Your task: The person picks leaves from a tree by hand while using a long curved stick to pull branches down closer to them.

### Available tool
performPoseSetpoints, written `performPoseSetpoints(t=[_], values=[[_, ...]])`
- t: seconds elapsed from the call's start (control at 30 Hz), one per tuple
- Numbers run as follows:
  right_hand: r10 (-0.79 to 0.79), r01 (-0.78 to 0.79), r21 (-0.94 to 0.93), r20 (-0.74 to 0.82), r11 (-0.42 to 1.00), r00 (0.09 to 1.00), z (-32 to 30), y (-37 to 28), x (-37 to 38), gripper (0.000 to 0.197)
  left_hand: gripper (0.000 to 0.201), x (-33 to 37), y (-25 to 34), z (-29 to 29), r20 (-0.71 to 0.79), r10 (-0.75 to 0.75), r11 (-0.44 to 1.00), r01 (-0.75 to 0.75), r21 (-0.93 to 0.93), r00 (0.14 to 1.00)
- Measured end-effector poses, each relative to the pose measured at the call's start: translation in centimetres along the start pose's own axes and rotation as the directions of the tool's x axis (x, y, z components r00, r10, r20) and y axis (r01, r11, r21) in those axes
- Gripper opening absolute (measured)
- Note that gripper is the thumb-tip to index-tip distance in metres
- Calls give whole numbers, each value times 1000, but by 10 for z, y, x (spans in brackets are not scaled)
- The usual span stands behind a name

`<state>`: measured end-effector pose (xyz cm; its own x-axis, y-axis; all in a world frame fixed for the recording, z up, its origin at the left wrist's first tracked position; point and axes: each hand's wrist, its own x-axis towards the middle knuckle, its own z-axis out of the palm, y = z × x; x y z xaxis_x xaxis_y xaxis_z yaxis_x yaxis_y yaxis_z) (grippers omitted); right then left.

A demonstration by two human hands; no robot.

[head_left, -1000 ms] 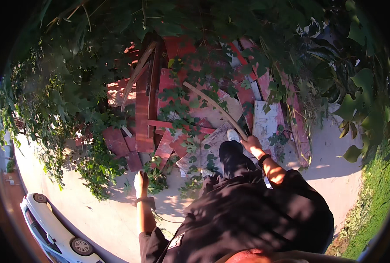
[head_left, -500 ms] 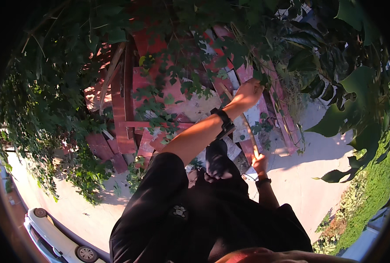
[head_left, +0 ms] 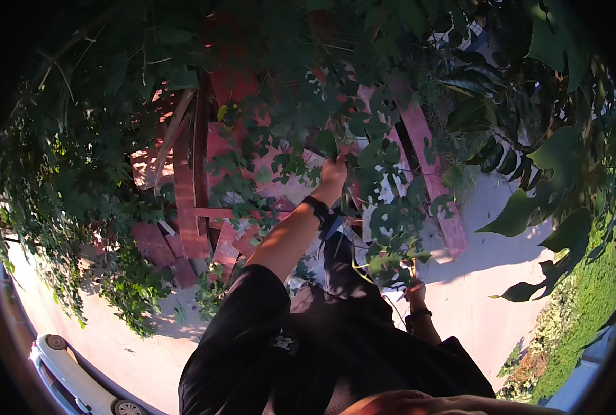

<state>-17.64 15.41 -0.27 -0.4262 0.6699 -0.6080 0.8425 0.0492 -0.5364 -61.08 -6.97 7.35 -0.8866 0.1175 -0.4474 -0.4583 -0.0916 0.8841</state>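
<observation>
My left hand, wearing a black wristwatch, reaches out over the red boards. Its fingers are closed on a leafy vine, though leaves partly cover the grip. Lower and to the right, my right hand is wrapped round a wooden stick. Only a short piece of the stick shows above the fist; vine leaves hide the rest of it. A dark band circles the right wrist too.
Weathered red boards lie in a loose heap ahead, one long plank slanting at the right. Dense foliage hangs left and overhead, large leaves at right. Pale concrete surrounds my legs; a white car stands lower left.
My left hand has come left and a little nearer, and the leafy vine has swung across the boards. Its leaves now cover most of the stick. The right hand has dropped slightly.
</observation>
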Motion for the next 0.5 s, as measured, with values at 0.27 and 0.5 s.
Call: performPoseSetpoints(t=[0.27, 0.5], values=[[-462, 391, -339, -159, 856, 873, -7, -52, 29, 39, 47, -41, 22, -253, -361, 610, 524, -18, 851, 705], [-426, 419, 90, 298, 903, 854, 71, -252, 34, 41, 46, -59, 52, -336, -291, 722, 419, -62, 906, 628]])
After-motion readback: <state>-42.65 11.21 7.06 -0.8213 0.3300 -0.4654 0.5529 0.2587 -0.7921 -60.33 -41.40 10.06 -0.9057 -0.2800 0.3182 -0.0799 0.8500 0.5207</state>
